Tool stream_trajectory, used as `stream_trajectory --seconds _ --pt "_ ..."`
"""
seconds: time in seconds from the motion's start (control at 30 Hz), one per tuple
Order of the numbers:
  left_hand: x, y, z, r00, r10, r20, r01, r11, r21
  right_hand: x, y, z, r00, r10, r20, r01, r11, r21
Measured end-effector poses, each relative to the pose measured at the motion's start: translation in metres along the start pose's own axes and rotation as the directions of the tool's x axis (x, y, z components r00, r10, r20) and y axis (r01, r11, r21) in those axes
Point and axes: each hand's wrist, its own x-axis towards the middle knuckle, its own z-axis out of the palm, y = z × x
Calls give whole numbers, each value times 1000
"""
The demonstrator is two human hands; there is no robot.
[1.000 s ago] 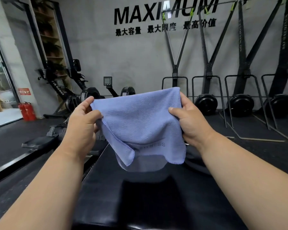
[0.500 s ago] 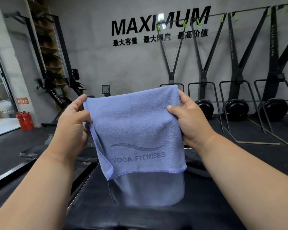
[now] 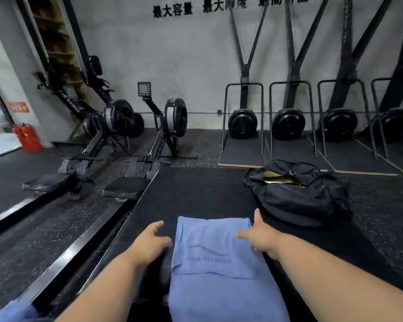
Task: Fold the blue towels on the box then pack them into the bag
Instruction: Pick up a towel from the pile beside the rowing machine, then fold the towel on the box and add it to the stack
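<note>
Hands first: your left hand (image 3: pixel 149 244) sits at the towel's left edge, fingers loosely spread, gripping nothing I can see. Your right hand (image 3: pixel 260 238) rests on the upper right corner, thumb up, fingers flat on the cloth; whether any tuck under the edge, can't tell.

Change: half a second ago you held the blue towel (image 3: pixel 215 256) up in the air by its top corners. Now it lies on the box (image 3: pixel 196 194), folded over once, shorter layer on top with the logo showing. My read: first fold is down, next fold pending.

The bag (image 3: pixel 296 194) sits open on the box, right of the towel, apart from it.

Hidden: the towel's near end runs out of frame. A blue scrap at bottom left (image 3: pixel 9 313) may be another towel; too cropped to say.
</note>
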Motion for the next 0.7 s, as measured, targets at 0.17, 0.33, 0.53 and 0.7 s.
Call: stream_trajectory --seconds 0.17,0.33,0.53,0.7 --pt "17 -80 44 990 66 123 -94 966 242 12 67 10 999 -4 -36 1 997 -71" --pt "6 -78 53 983 175 51 -180 889 421 7 75 12 997 -51 -58 39 981 -188" --pt "2 -88 55 975 203 -94 -141 882 450 -10 85 16 994 -109 4 104 945 -311" --pt "-6 -62 60 952 79 -295 -53 994 96 -22 72 9 988 -107 -111 102 993 -51"
